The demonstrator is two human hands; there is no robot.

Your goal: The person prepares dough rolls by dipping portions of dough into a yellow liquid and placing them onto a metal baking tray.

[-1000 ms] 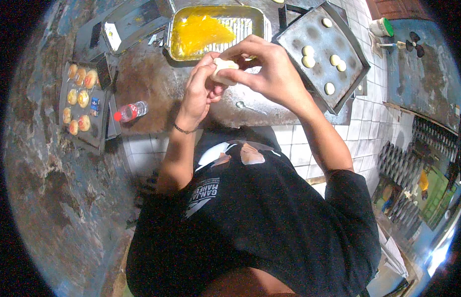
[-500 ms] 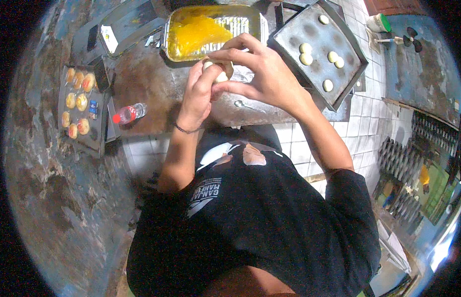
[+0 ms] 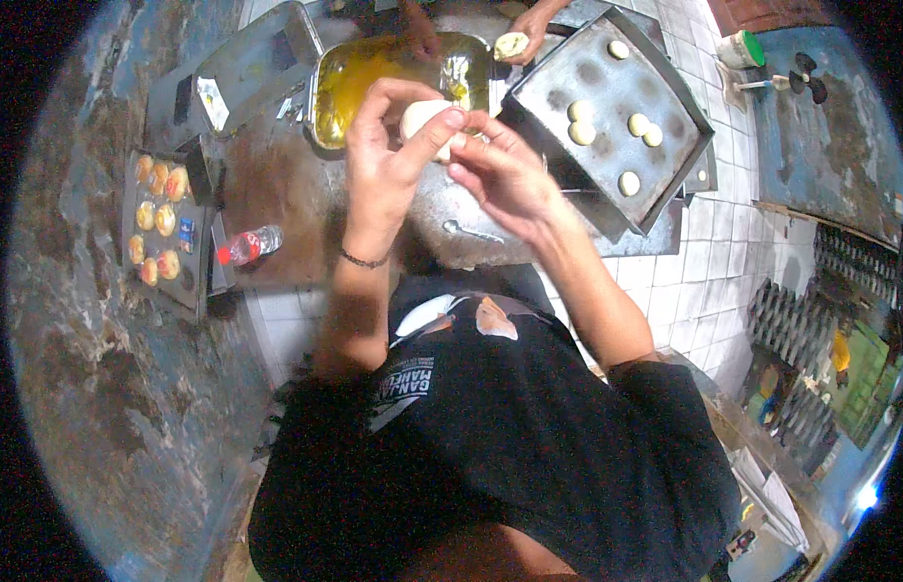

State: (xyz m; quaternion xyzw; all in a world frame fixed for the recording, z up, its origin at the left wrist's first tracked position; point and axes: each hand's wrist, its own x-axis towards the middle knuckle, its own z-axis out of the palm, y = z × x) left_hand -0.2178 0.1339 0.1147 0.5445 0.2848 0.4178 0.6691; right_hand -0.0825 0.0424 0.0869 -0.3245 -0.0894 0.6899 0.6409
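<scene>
Above the table I hold a pale, rounded piece of dough (image 3: 422,120) in both hands. My left hand (image 3: 385,160) cups it from the left, its thumb laid across the front. With bent fingertips my right hand (image 3: 509,182) pinches the dough's right edge; part of the dough is hidden behind the fingers. Just beyond is a metal pan (image 3: 318,124) with a glossy yellow layer in it. A co-worker's hand (image 3: 541,27) holds a flattened dough piece with pale yellow filling (image 3: 510,45), and their other hand (image 3: 422,34) reaches over the pan.
A dark baking tray (image 3: 607,92) with several dough balls stands at the right. Left of me, another tray (image 3: 184,276) bears several golden baked buns. A water bottle with a red cap (image 3: 252,245) lies near the table's front edge, and a spoon (image 3: 471,231) lies below my right hand.
My right hand has come down from over the dough to its right side, fingers now bunched. More of the dough shows. A co-worker's hands and their filled dough piece have come into view.
</scene>
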